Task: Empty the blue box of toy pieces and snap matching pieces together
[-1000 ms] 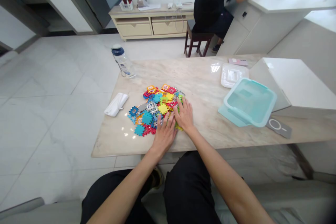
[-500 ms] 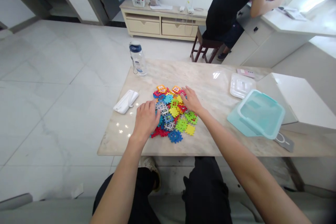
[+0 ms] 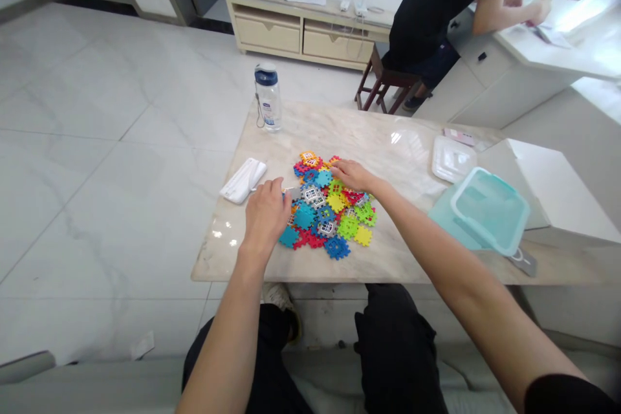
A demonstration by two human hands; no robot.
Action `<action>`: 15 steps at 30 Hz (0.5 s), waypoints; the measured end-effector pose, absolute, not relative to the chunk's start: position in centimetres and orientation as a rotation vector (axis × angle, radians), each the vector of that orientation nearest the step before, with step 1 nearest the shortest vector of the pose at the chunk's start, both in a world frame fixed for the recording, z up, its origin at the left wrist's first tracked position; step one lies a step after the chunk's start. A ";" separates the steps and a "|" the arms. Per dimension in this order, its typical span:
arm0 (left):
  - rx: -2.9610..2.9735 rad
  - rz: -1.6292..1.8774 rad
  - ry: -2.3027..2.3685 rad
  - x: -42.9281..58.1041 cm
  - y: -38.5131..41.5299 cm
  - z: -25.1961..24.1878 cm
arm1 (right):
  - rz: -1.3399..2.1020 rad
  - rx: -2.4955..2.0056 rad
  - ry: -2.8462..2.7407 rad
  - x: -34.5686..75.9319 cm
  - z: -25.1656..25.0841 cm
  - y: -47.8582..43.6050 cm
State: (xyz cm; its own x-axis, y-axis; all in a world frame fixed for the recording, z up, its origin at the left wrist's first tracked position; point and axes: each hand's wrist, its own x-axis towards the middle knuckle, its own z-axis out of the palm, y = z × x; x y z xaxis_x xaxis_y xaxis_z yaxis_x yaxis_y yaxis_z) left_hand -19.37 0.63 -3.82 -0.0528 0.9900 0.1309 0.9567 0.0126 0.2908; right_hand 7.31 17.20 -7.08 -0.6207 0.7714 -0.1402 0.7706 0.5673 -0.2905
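Observation:
A heap of colourful interlocking plastic tiles (image 3: 336,202) with notched edges lies on the marble-look table (image 3: 402,246). Some are solid squares, others have window grids. My left hand (image 3: 266,210) is at the heap's left side, its thumb and fingers closed on a grey tile (image 3: 294,193). Teal tiles (image 3: 304,215) lie just right of it. At the heap's far side, my right hand (image 3: 356,176) has its fingers bent together on an orange tile (image 3: 326,165), mostly hidden by the fingertips. Yellow, green and blue tiles spread over the near right part.
A water bottle (image 3: 269,100) stands at the far left corner, with a white tissue pack (image 3: 243,181) nearer. On the right are a clear lid (image 3: 453,159), a teal container (image 3: 490,210), a white box (image 3: 557,187) and a phone (image 3: 524,262). A person (image 3: 441,6) sits beyond the table.
My left hand has drawn back left from the heap with a grey tile, uncovering teal tiles. My right hand's fingers have moved left over the far edge and bent. The view has shifted slightly.

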 end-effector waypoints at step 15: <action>1.942 0.189 2.092 -14.4 -2.9 -3.5 | 0.358 -1.384 -2.424 14.7 4.5 -1.1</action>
State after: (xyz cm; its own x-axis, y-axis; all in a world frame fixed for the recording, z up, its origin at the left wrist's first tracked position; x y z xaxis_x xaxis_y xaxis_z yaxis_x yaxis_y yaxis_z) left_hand -14.39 -2.89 -3.52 -0.0572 0.9917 -0.1150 0.9549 0.0880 0.2834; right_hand 14.68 -1.11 4.49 -0.4757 0.8658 0.1553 0.7840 0.4973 -0.3714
